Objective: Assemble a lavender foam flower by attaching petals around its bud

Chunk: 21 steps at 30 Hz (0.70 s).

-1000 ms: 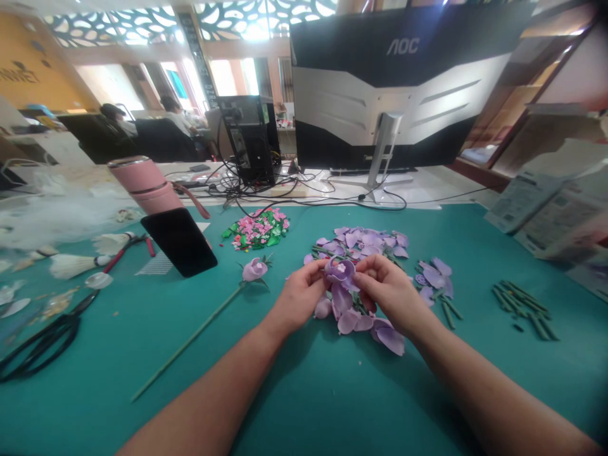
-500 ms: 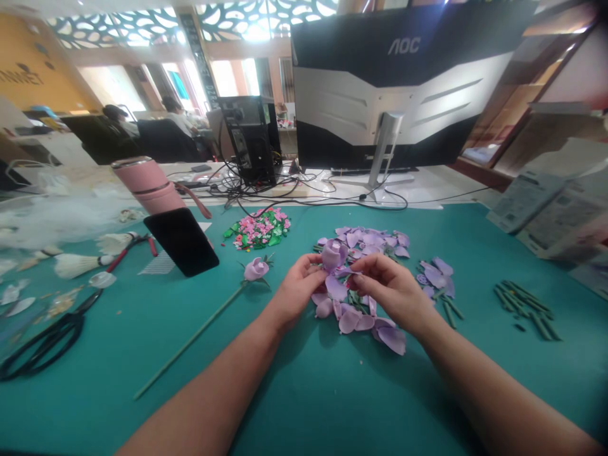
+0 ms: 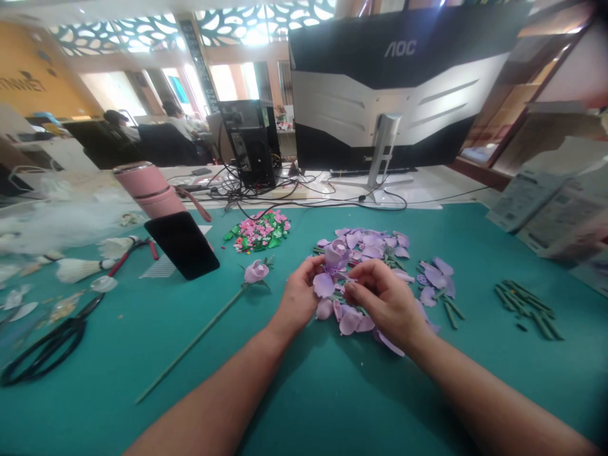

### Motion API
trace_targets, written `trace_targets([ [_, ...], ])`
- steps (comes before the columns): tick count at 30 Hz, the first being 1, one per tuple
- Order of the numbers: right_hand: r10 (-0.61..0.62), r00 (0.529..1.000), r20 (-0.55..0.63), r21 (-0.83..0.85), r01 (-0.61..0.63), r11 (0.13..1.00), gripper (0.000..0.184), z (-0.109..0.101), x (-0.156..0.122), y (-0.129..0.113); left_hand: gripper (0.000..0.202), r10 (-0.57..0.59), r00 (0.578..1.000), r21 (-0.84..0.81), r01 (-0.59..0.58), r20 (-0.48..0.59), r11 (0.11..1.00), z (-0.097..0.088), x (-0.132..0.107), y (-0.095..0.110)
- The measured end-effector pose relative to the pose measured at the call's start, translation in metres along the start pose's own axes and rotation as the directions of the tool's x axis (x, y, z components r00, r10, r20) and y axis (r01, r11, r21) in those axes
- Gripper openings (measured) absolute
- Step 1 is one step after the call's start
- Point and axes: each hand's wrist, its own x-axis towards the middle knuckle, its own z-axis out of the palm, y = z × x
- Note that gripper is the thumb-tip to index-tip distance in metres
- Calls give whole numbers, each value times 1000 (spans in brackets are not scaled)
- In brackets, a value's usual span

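Observation:
My left hand [image 3: 300,296] pinches a purple flower bud [image 3: 335,252] with a loose petal hanging below it. Close beside it, my right hand [image 3: 384,299] has its fingers closed at the bud's base, touching the petals. Both hands hover over a pile of purple petals [image 3: 368,240] on the teal mat [image 3: 304,392]. A finished purple rose on a long green stem [image 3: 255,272] lies to the left of my left hand.
Green stem pieces [image 3: 525,303] lie at the right, pink and green bits [image 3: 259,229] behind. A black phone [image 3: 182,244] leans on a pink flask [image 3: 148,188]. Black scissors [image 3: 42,345] and shuttlecocks [image 3: 78,269] lie left. A monitor [image 3: 403,82] stands behind; people sit far left.
The bud has risen out of the pile in my left hand. My right hand has shifted left and lower, under the bud.

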Motion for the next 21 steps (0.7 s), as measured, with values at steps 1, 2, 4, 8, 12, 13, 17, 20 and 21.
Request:
trace_targets([
  [1,-1,1000,13,-11,2,1000,20,0,-1,-1,42,19,1000,42,-19,-2,999,-1,0,1],
  [2,-5,1000,25,-18,6,1000,19,1,-1,-2,41,34,999,83,-33,-3,996,-2,-1,1],
  [4,-16,999,45,-18,17,1000,19,1,-2,-4,41,44,999,137,-44,-1,990,-3,-1,3],
  [8,-18,998,64,12,17,1000,23,2,-1,-4,47,18,999,136,-21,27,990,-5,-1,3],
  [12,-23,996,89,47,19,999,23,3,-1,1,50,9,999,109,-14,46,994,-6,1,0],
  [13,-30,995,96,51,25,998,22,3,-1,2,50,10,999,96,-15,47,995,-7,2,-2],
  [17,-93,989,118,11,92,996,16,2,-1,0,55,-34,996,-19,36,84,999,-9,7,-7],
  [20,-152,983,98,-26,156,987,16,-5,2,-6,56,-72,995,-128,80,69,988,-8,9,-6],
  [21,-165,983,76,-47,169,984,17,-10,5,-8,54,-80,995,-170,88,52,982,-7,9,-4],
])
